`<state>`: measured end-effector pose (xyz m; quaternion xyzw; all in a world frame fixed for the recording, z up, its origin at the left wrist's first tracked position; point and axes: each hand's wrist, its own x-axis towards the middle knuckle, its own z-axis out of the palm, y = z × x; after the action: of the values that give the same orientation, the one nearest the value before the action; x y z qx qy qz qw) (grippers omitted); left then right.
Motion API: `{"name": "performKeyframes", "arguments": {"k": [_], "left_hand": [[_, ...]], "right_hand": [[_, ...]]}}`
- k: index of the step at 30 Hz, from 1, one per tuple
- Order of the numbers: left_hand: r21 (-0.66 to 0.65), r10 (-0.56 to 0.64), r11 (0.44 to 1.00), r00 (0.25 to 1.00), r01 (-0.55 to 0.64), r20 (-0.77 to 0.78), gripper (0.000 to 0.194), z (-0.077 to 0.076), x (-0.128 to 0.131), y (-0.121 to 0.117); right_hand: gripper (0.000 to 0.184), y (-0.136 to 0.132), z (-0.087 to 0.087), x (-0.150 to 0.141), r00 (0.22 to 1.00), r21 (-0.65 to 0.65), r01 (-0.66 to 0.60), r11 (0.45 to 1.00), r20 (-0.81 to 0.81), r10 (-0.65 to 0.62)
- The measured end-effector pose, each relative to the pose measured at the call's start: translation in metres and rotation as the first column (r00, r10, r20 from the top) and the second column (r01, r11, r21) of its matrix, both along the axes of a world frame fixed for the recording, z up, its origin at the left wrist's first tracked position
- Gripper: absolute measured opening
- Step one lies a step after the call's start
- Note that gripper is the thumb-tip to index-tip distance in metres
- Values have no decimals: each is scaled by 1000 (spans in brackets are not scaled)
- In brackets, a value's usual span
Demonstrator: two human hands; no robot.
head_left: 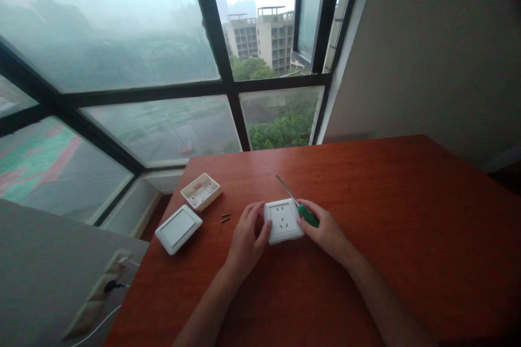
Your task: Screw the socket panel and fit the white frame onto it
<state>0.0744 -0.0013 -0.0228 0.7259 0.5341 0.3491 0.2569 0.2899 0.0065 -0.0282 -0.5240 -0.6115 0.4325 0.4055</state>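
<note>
Between my hands is a white wall socket (281,220) with several dark slots in its face, turned up towards me. My left hand (249,233) is closed on its left edge, thumb on the front rim. On the other side, my right hand (324,229) holds a screwdriver (308,216) by its green handle, the shaft pointing up and left. The right thumb also touches the socket's right edge. Two small screws (225,218) lie on the table to the left of my left hand.
Left on the reddish wooden table (366,190) are an open white mounting box (201,192) and a white switch panel (178,229). Windows (154,119) stand behind the table. Wall outlets with plugged cords (109,286) are at lower left, below the table edge.
</note>
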Motion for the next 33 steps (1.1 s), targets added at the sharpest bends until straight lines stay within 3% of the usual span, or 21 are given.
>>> {"name": "performKeyframes", "arguments": {"k": [10,16,21,24,29,33], "left_hand": [[-20,41,999,999,-42,-24,36,0,2,-1],[-25,101,994,990,-104,-94,39,8,0,-4],[-231,71,968,992,-94,-106,41,18,-6,-4],[-339,4,940,999,-18,-42,41,20,-5,-4],[-388,-24,921,999,31,23,42,18,0,-3],[-377,-42,925,999,42,8,53,15,0,-1]], "right_hand": [[43,1,-3,0,1000,3,22,1000,11,-22],[37,0,-1,1,996,5,63,998,59,-63],[36,-4,5,3,972,16,199,980,123,-200],[35,-9,8,-3,970,2,202,979,136,-200],[28,-11,3,-13,974,-7,182,983,141,-179],[31,-9,-2,-12,972,-27,202,979,130,-197]]}}
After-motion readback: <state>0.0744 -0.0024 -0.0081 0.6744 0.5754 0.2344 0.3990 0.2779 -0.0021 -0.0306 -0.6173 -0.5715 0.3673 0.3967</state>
